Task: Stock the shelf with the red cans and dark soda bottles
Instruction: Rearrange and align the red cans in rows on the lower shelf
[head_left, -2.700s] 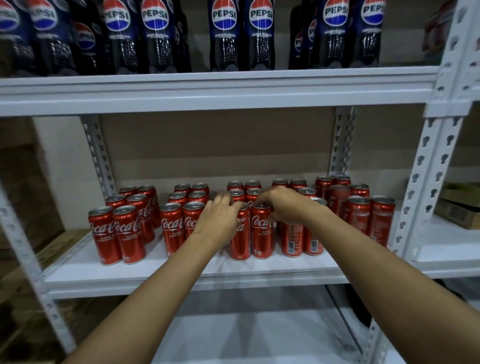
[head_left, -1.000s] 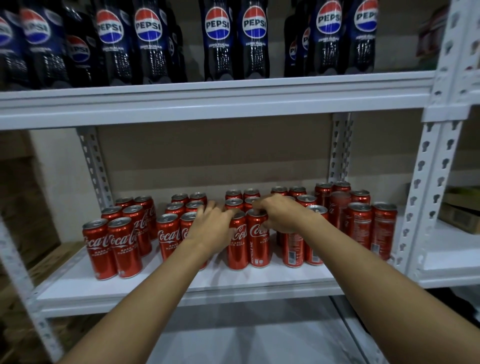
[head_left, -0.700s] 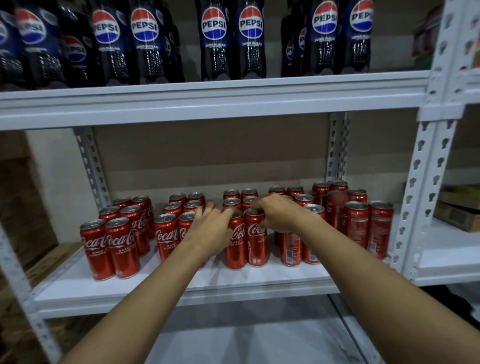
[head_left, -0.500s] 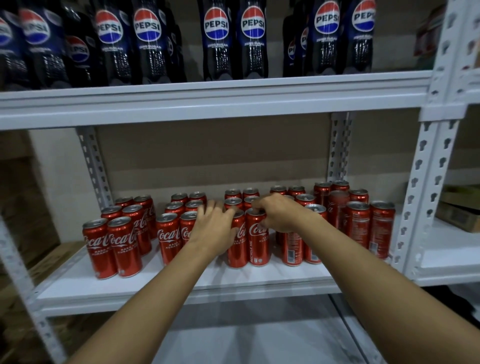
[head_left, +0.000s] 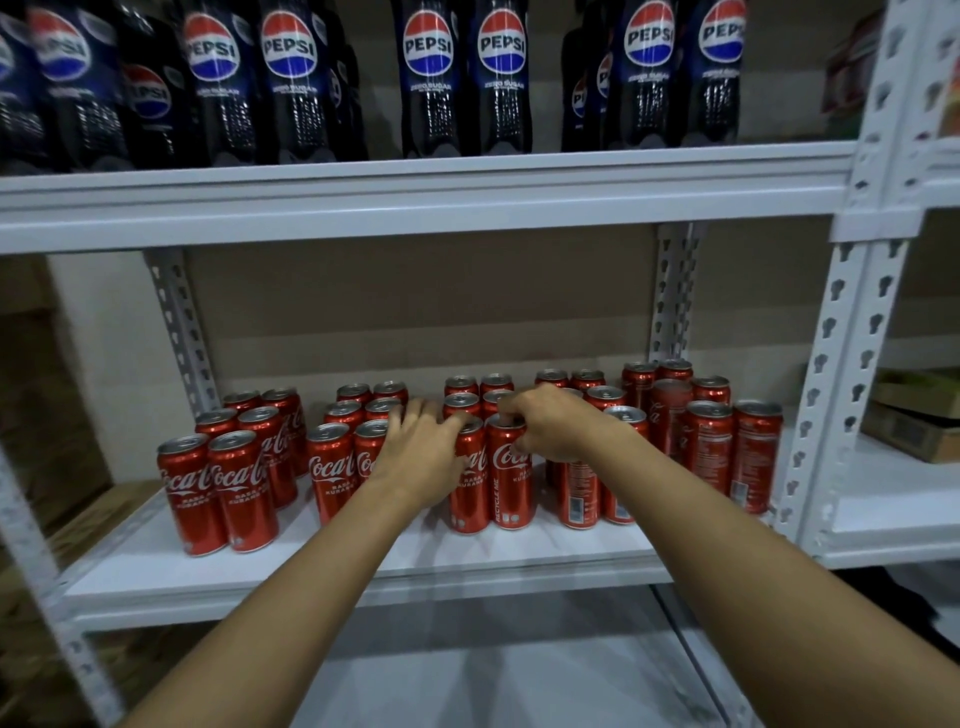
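**Both hands on front can pair, middle shelf**

White metal shelving, brown backing board behind. Middle shelf (head_left: 363, 566) holds the red cans (head_left: 218, 493) in paired rows running front to back. Bare white strip between the front cans and the shelf's front edge; gaps between can groups, widest beside the leftmost group. Right post (head_left: 841, 374) stands close to the rightmost cans. Dark soda bottles (head_left: 462, 78) line the upper shelf (head_left: 415, 208) above the cans, a gap between bottle groups.

Left hand (head_left: 423, 457) rests on the left can of the front centre pair (head_left: 491, 483), fingers spread over its top and the neighbouring cans. Right hand (head_left: 550, 423) curls fingers and thumb over the rim of the right can in that pair. Both cans upright, touching each other.

Versus half a second ago: hands and cans much the same, no can visibly moved; grip on the pair unchanged.
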